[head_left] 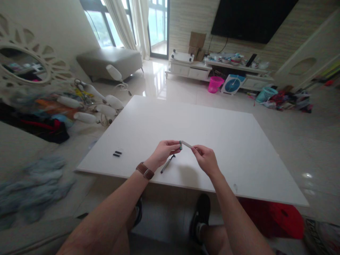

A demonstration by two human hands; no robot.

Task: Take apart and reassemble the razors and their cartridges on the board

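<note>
My left hand [168,150], with a brown watch strap at the wrist, pinches a small dark green piece [181,145] upright above the white table. The thumb and fingers of my right hand [205,157] close on the lower end of a flat grey stick [186,144]. Its far end meets or nearly meets the top of the green piece; whether they are joined is too small to tell. Below my left hand lies a slim silver-and-black tool [168,164], its kind unclear. Two short black pieces [117,154] rest farther left.
The white tabletop [225,138] spans the middle, its near edge in front of my legs. A lamp with several white shades [106,106] stands at its left edge. A red object [281,216] sits under the right corner. Beyond are a pink basket [214,85] and a blue fan [233,85].
</note>
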